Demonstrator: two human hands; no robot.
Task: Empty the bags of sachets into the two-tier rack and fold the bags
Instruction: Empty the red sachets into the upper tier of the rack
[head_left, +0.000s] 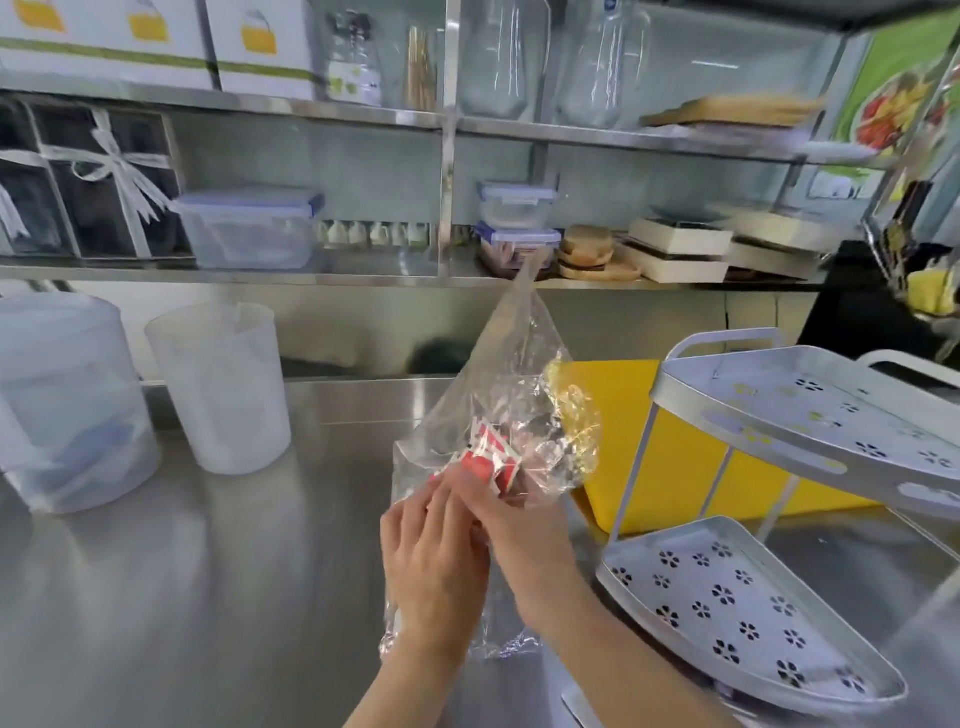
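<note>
A clear plastic bag (506, 364) is held up over the steel counter, its corner pointing upward. Red and white sachets (485, 457) are bunched inside it just above my fingers. My left hand (434, 561) grips the bag from the left side, and my right hand (519, 540) pinches the bag and sachets from the right. The white two-tier rack (753, 613) stands to the right, with flower-shaped holes. Both its lower tier and its upper tier (831, 410) hold no sachets that I can see.
A yellow board (670, 452) leans behind the rack. Two translucent plastic jugs (223, 389) stand at the left on the steel counter (208, 597). Shelves behind hold plastic containers (249, 228), boxes and bottles.
</note>
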